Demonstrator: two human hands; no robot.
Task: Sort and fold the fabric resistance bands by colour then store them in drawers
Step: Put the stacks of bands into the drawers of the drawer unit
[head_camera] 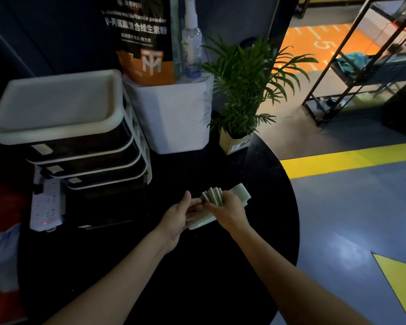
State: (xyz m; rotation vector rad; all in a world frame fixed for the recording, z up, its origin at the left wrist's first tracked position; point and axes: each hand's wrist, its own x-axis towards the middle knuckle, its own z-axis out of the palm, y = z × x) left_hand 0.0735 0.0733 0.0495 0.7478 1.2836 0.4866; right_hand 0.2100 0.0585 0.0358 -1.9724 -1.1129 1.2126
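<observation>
We grasp the pale green bands point(240, 192) above the black table point(220, 266): right hand point(227, 211) clamps the folded stack; left hand point(177, 218) pinches its near edge; the drawer unit point(80, 146) stands left.

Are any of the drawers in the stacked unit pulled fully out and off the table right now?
No: the drawer unit holds all its drawers stepped outward in the frame, while both hands hold pale green bands.
</observation>
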